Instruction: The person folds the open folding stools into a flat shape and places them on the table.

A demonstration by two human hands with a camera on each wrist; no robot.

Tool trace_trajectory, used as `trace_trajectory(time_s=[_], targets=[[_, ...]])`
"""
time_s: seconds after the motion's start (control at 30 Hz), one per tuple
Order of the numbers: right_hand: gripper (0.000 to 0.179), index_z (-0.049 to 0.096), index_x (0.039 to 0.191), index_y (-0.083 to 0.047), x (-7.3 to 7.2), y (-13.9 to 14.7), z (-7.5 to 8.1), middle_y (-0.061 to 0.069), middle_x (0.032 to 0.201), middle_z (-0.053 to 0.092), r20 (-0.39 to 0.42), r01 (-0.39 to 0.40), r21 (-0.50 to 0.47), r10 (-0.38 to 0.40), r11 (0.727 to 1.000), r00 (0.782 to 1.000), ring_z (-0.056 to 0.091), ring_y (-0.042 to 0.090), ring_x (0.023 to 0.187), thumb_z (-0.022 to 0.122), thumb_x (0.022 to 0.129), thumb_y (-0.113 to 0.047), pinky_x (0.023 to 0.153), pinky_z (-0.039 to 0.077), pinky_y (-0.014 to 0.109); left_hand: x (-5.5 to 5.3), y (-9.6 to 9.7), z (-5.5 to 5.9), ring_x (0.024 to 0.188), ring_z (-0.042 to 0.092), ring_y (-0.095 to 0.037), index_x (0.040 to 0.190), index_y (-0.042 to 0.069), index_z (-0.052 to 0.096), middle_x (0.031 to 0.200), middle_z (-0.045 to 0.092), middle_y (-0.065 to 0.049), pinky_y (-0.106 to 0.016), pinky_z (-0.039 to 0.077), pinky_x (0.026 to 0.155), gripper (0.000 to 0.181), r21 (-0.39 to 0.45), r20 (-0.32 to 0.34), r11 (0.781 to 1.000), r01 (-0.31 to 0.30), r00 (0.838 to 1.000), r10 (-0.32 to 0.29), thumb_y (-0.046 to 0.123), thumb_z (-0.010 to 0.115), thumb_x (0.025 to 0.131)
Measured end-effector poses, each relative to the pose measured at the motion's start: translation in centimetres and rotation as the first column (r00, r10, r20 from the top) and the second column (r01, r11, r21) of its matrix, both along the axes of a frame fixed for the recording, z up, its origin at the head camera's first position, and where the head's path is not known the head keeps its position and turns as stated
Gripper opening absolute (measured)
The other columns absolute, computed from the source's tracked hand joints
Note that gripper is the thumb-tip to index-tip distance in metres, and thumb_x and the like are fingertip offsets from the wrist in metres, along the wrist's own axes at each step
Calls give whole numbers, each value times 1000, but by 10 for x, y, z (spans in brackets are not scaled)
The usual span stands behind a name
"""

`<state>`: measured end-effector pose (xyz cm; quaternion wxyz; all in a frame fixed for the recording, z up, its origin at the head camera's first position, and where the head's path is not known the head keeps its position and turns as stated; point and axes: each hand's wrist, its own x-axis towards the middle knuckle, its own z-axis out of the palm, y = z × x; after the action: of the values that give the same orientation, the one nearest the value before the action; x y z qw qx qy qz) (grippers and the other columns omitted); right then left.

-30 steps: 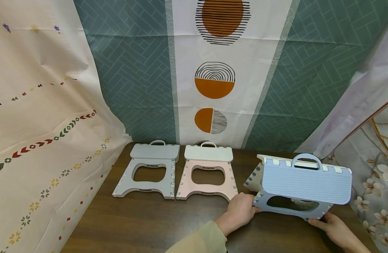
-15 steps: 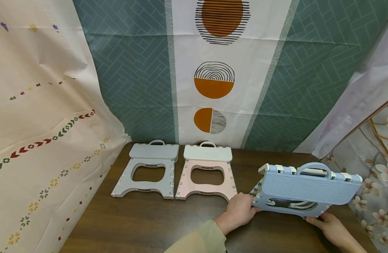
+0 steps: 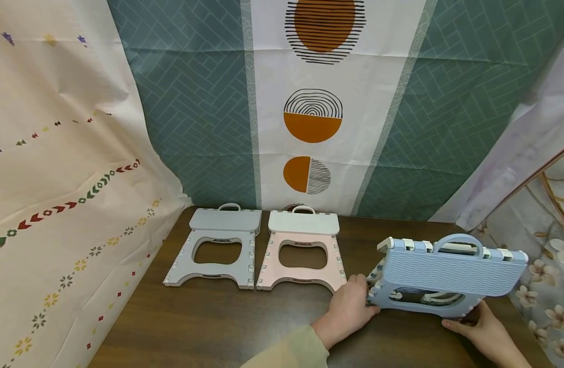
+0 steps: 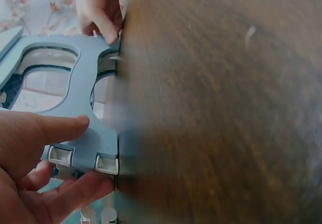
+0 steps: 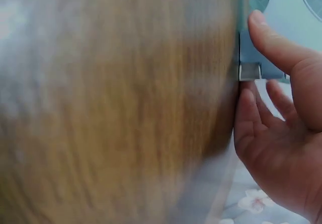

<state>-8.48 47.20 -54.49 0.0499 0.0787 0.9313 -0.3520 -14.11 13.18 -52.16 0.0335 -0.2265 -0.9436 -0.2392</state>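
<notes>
A half-folded blue step stool [image 3: 454, 268] stands at the right of the table, its ribbed top split into a ridge and its arched handle up. At its near left corner my left hand [image 3: 348, 309] grips the leg panel. In the left wrist view, the thumb [image 4: 75, 126] lies on the panel and the other fingers curl at its hinged edge. My right hand [image 3: 486, 332] is at the near right corner. The right wrist view has that thumb [image 5: 269, 38] in front of the panel and the other fingers beside a hinge clip; some fingertips are hidden.
A grey folding stool [image 3: 224, 221] and a pink one with a white top [image 3: 303, 224] lie flat, side by side, on the brown wooden table [image 3: 203, 327]. Patterned cloths [image 3: 203, 128] hang behind and at both sides.
The blue stool's top has lowered and its right end shifted rightward since a second ago, showing more folded parts through the leg opening. My right thumb has dropped slightly. The other stools stay put.
</notes>
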Motion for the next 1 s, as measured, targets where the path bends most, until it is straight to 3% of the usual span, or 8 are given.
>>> trace_trajectory(time_s=[0.1,0.23,0.37,0.5,0.7,1.0], targets=[[90,32,142,13,0,-2,-2,27,119,63,-78,-23,50,27,998,997,64,15,90,91,89,-31,68,52,28,2,3,0,70,62,-10,119,15,54,100,57,2,-25,48,56,62,42,27,999,-31,999,30,41,96,81],[90,40,142,13,-1,-7,-2,34,125,60,-173,-44,145,70,988,982,66,36,103,93,86,-34,73,53,37,4,9,-1,74,63,-12,142,15,43,118,57,-2,-26,49,57,82,86,62,995,-49,997,43,35,96,82],[85,47,138,13,-1,-11,0,40,127,59,-197,-45,186,82,982,977,60,56,116,92,86,-36,84,53,60,5,14,-4,87,68,-13,157,14,34,131,60,-5,-26,53,63,99,33,48,998,-44,998,42,34,96,82],[83,45,138,14,-1,-11,2,43,129,56,-172,-51,189,84,981,981,56,61,119,89,90,-37,89,49,70,6,18,-7,98,68,-11,154,11,39,126,65,-3,-26,55,73,98,-39,-38,998,-41,999,40,35,97,80],[83,44,138,14,0,-11,3,45,129,56,-140,-50,202,79,978,987,56,64,119,87,92,-40,87,50,70,6,17,-7,89,61,-11,144,9,46,114,69,0,-26,49,68,91,-139,-200,989,-54,980,25,40,99,75],[88,35,139,17,1,-13,6,47,129,54,-98,-54,209,76,976,992,55,68,117,85,94,-40,84,51,69,6,20,-8,85,60,-11,140,10,47,104,67,2,-26,48,65,91,-165,-249,982,-94,967,51,43,99,73]])
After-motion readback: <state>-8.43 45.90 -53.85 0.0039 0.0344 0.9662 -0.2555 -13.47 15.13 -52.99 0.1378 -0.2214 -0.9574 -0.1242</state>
